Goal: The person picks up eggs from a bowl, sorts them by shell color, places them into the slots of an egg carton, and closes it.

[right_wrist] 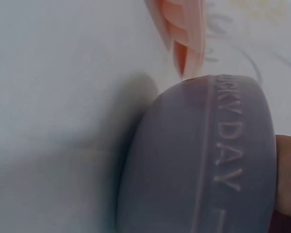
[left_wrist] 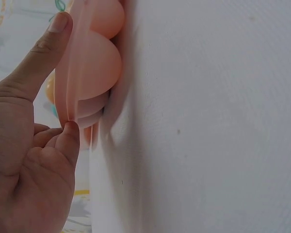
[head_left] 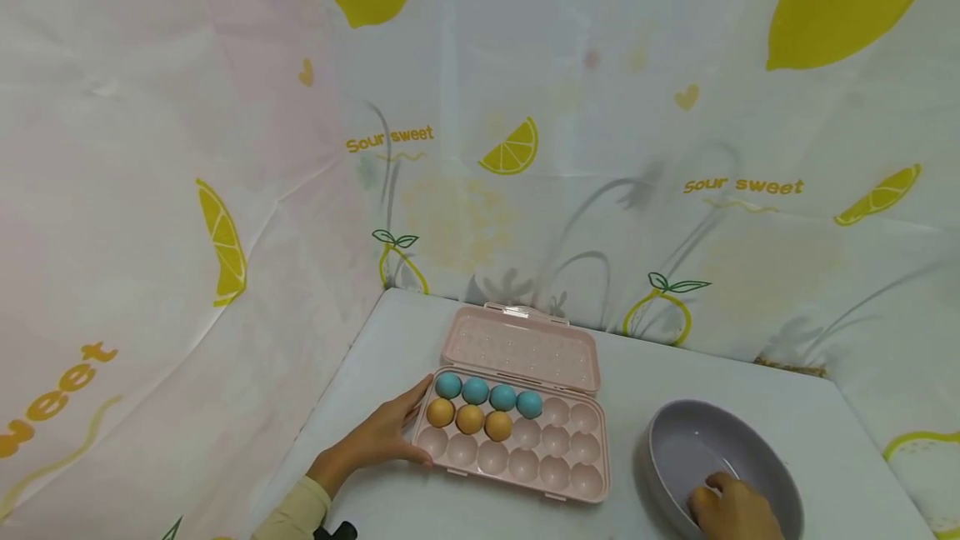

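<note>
A pink egg carton [head_left: 492, 458] lies with its lid [head_left: 517, 348] folded back. Its far row holds several blue eggs [head_left: 476, 391], and three orange eggs [head_left: 469, 419] sit in the middle row; the other cups hold no eggs. My left hand [head_left: 382, 433] grips the carton's left end, thumb by the front corner. From the left wrist view, the same hand [left_wrist: 34, 141] has its thumb and fingers on the carton rim [left_wrist: 70, 73]. Inside a grey bowl [head_left: 686, 432], my right hand [head_left: 738, 511] pinches an orange egg [head_left: 702, 503]. In the right wrist view the bowl wall [right_wrist: 184, 160] hides the fingers.
The white table [head_left: 360, 357] backs onto a hanging sheet [head_left: 465, 90] printed with lemons, with another sheet along the left. To the right of the carton stands the bowl, a strip of table between them.
</note>
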The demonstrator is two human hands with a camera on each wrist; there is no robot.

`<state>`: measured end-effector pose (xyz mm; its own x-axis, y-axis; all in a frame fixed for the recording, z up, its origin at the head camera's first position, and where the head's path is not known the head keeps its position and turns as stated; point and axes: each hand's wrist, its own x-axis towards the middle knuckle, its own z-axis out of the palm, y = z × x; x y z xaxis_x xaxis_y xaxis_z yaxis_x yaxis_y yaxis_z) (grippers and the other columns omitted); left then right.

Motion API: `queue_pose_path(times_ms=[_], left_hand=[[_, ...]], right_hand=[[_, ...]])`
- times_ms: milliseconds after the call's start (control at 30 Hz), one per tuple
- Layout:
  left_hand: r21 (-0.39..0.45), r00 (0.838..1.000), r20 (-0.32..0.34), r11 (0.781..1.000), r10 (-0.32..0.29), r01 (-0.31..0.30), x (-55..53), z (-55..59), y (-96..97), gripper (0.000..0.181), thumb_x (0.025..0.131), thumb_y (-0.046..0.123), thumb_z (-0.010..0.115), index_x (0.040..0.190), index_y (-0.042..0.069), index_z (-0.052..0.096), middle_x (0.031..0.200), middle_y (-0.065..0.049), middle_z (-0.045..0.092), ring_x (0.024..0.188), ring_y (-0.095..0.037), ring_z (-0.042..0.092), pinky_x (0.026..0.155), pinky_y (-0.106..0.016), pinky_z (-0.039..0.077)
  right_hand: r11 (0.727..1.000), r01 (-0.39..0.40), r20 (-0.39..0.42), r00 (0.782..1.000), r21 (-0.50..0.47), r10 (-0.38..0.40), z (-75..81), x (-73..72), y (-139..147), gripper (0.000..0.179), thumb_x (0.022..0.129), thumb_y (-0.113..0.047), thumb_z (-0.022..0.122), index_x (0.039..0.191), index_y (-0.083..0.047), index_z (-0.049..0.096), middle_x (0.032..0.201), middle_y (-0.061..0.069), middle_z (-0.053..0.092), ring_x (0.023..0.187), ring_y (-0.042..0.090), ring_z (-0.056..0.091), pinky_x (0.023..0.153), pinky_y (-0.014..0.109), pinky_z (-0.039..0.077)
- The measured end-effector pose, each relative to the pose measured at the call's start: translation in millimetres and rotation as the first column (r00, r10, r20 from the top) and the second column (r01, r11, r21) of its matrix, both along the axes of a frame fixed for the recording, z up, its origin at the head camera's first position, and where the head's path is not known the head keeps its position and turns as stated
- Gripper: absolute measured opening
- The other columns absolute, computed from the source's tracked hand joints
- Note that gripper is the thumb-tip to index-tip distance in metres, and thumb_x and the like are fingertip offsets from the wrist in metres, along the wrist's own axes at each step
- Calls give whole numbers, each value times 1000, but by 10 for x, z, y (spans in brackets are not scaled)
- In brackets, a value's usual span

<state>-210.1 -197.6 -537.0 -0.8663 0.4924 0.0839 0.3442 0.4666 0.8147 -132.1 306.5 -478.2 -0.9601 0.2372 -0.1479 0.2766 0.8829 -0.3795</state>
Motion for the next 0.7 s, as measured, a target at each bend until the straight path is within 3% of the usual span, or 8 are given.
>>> queue_pose_path(times_ms=[233,700], left_hand=[[-21,999,32,1000,22,-21,0,19,9,126,59,43,90,157,10,17,160,-10,20,144,-27,24,112,-31,32],[-17,999,33,1000,10,-10,-5,23,10,126,59,44,89,156,9,17,160,-10,20,144,-26,24,111,-33,34]], right_hand=[[1000,16,-79,997,6,-16,-37,3,-28,25,79,-18,59,95,-5,72,90,23,68,76,45,63,60,55,49],[1000,3,-94,996,18,-1,-61,8,-11,21,80,-17,59,93,-5,72,88,22,68,75,45,62,59,56,49]])
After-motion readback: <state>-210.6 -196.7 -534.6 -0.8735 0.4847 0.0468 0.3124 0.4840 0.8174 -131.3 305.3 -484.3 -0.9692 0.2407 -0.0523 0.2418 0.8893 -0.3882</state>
